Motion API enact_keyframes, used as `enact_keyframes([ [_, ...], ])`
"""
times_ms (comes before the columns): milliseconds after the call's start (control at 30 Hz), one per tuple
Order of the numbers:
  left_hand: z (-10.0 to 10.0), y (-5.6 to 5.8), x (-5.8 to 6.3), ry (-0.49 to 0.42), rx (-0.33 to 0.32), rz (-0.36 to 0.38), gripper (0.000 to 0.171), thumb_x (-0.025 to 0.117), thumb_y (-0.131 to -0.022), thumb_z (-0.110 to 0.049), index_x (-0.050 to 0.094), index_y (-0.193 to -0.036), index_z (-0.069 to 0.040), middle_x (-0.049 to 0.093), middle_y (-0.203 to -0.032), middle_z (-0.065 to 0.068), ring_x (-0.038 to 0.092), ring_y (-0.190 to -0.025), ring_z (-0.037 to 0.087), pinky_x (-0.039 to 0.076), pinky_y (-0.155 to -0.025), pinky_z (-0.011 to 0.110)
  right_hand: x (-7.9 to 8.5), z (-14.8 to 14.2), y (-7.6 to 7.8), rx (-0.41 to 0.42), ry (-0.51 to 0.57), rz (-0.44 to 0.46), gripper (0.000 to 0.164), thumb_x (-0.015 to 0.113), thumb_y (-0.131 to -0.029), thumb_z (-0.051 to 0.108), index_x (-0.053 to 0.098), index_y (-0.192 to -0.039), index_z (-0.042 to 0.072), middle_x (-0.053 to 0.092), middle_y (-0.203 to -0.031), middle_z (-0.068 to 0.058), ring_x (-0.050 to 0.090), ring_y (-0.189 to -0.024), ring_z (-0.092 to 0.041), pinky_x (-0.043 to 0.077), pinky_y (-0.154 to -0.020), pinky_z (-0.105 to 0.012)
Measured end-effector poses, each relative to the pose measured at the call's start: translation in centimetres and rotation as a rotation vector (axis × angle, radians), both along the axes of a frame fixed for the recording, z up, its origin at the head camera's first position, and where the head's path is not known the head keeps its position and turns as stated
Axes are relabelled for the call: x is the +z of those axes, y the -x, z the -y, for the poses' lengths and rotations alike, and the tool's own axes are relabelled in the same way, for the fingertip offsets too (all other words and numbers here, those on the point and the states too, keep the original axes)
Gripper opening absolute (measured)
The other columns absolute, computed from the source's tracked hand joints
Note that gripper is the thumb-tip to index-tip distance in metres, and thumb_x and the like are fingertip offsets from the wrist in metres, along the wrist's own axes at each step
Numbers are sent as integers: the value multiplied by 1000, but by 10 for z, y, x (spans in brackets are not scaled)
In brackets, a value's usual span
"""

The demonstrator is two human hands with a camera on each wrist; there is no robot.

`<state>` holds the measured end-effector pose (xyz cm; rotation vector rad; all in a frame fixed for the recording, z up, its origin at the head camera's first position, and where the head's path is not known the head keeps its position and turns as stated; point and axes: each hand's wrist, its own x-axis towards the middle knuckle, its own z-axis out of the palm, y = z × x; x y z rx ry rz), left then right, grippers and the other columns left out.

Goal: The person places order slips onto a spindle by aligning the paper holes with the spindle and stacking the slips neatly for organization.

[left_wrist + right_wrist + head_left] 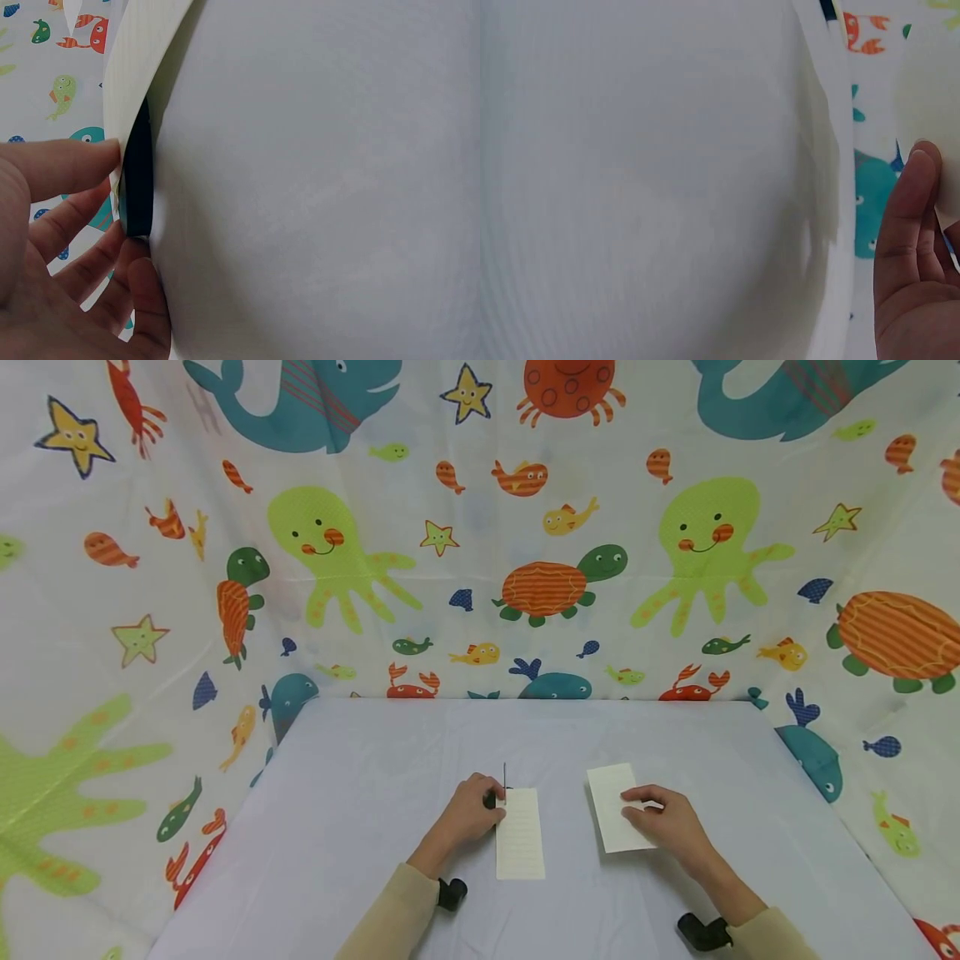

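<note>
My left hand [474,808] pinches the left edge of a narrow, lined cream paper sheet [521,843] near its top. Its thumb lies on the paper, while the other fingers are spread beside a dark blue, flat object [138,180] under the sheet, whose kind I cannot tell. A thin dark upright line [505,774] shows at the sheet's top corner. To the right, my right hand [670,822] pinches the right side of a plain cream paper sheet [613,818], held tilted above the table. In the right wrist view, the fingers [911,195] bend against that paper.
Both sheets are over a table [375,760] covered in white cloth. A white curtain [465,577] printed with sea animals hangs behind and along both sides. Black wrist devices [452,894] sit at the cuffs of the beige sleeves [397,906].
</note>
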<state>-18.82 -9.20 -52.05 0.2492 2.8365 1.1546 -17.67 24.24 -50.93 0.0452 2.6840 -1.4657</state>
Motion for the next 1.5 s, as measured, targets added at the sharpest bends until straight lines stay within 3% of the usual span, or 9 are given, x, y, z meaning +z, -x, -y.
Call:
enact_keyframes([
  [400,-3,0,1,0,13,7,14,74,-89,-12,66,-101,-13,58,-121,9,52,-103,26,47,-91,48,3,17,-6,6,132,-36,29,79,-89,16,73,-115,4,63,-127,-16,66,-88,-17,51,-73,-24],
  [933,-4,0,-3,6,16,-11,14,74,-89,-11,65,-99,-13,58,-118,9,51,-101,24,46,-91,46,12,36,-11,-7,253,-27,32,78,-91,19,72,-118,4,59,-131,-12,56,-92,-22,49,-71,-25],
  [1500,-12,-11,-5,6,47,-50,13,73,-88,-10,67,-99,-10,60,-118,11,54,-111,30,47,-98,50,26,57,-15,-10,314,-67,26,76,-92,14,72,-116,5,62,-128,-11,59,-88,-24,51,-72,-24],
])
